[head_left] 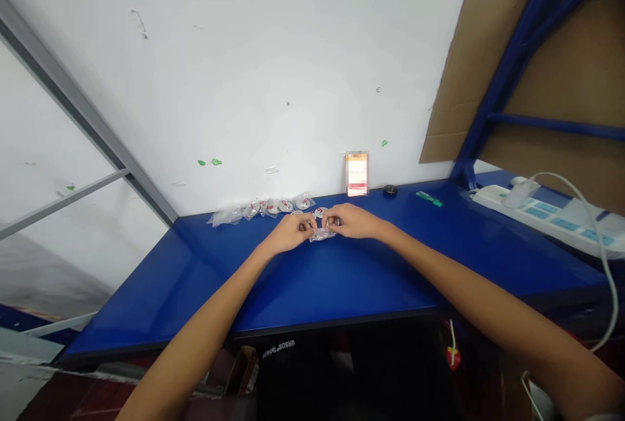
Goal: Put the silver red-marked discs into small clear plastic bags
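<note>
My left hand and my right hand meet over the middle of the blue table. Between them is a small clear plastic bag, with the fingers of each hand pinched at one side of it. What the bag contains is too small to make out. Just behind my fingers lies a round white disc with a red mark, partly hidden. To the left, along the wall, several similar discs in clear bags form a row, ending in a flat heap of clear plastic bags.
A phone with a lit, blurred screen leans against the white wall. Right of it are a small black round object and a green item. A white power strip with a cable lies at the right, beside a blue metal frame.
</note>
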`<state>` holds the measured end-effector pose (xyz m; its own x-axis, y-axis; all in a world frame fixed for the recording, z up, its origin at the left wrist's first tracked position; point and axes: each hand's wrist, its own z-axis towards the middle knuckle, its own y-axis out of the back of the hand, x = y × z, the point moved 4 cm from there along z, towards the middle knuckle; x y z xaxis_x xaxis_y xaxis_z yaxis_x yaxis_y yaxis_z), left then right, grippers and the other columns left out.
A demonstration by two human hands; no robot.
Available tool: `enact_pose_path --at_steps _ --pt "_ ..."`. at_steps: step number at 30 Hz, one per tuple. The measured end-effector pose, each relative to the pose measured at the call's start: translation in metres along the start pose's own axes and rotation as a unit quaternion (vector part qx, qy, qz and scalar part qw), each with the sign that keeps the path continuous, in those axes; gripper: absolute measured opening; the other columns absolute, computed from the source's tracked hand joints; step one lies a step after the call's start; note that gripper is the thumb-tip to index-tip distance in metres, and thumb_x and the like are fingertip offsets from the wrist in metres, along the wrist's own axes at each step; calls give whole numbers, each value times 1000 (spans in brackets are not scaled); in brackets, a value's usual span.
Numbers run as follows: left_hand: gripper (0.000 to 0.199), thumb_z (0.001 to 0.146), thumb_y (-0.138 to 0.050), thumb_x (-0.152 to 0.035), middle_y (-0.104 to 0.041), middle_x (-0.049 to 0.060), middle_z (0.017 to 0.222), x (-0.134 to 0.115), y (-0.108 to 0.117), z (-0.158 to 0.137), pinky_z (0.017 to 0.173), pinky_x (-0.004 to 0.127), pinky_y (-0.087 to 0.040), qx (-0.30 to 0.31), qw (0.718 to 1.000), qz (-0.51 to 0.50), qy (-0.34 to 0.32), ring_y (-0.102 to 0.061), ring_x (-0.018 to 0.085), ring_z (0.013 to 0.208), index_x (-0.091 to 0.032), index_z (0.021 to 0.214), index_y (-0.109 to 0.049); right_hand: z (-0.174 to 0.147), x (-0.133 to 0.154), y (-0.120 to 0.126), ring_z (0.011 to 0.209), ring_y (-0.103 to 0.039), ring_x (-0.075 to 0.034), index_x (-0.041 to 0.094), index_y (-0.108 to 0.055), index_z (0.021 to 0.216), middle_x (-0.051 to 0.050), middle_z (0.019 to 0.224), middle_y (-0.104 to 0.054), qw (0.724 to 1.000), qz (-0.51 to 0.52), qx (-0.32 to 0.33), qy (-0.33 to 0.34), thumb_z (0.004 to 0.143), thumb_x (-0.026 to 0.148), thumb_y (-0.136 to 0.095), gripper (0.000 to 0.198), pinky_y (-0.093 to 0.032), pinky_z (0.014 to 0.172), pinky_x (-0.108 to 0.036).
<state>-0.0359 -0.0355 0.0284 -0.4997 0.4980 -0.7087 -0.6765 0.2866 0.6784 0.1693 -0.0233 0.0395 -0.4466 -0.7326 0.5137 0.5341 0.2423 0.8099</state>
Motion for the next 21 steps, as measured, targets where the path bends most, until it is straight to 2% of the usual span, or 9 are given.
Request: enact_pose_path --at_steps 2,4,6,9,12,15,17,21 --pt "14 88 -65 -28 -75 2 73 3 -3 1 66 30 -50 14 1000 10 -5 -70 20 68 -21 94 -76 -2 3 -1 88 -68 -24 25 -79 97 -4 93 -75 999 -42 12 22 93 30 -75 7 -47 76 -33" --pt "16 89 -65 -28 -75 2 74 5 -5 1 66 29 -50 19 1000 20 -7 -70 21 68 -21 96 -77 -4 5 -1 95 -68 -28 26 -80 100 -6 101 -74 997 -59 15 37 85 41 -87 23 -50 80 -35" --pt "16 91 -65 -29 -75 2 76 4 -5 2 68 30 -49 13 999 43 -15 -69 21 69 -22 95 -78 -5 6 0 98 -68 -29 27 -80 100 -8 106 -73 996 -78 9 49 78 40 -93 28 -51 81 -36" --pt "19 96 -65 -35 -76 5 85 -2 0 1 73 32 -51 -11 994 98 -39 -69 22 75 -23 91 -80 -6 5 1 95 -68 -27 27 -82 96 -8 103 -74 992 -103 3 74 89 27 -81 7 -51 80 -35" --pt "29 100 -64 -47 -78 9 105 -12 5 -2 85 37 -54 -41 990 115 -67 -71 27 96 -25 96 -83 -5 3 4 91 -69 -26 26 -83 96 -8 95 -75 993 -87 -15 81 98 27 -69 14 -50 79 -35" --pt "30 96 -72 -52 -77 10 121 -18 7 -3 99 41 -52 -41 989 109 -97 -67 32 116 -27 106 -84 -4 -1 9 88 -68 -26 24 -83 95 -9 93 -75 993 -86 -44 66 103 29 -62 23 -49 78 -35" --pt "30 97 -71 -52 -78 9 115 -20 8 -3 97 40 -52 -43 988 103 -105 -69 30 109 -26 107 -84 -3 -2 12 87 -68 -26 23 -82 97 -9 93 -76 993 -87 -63 58 105 30 -57 27 -48 77 -35" --pt "41 105 -56 -53 -74 3 81 -13 17 0 72 32 -49 -78 994 56 -59 -66 22 75 -22 98 -81 1 -2 17 86 -70 -25 23 -79 101 -8 96 -78 992 -25 -117 35 110 38 -51 33 -47 77 -34"
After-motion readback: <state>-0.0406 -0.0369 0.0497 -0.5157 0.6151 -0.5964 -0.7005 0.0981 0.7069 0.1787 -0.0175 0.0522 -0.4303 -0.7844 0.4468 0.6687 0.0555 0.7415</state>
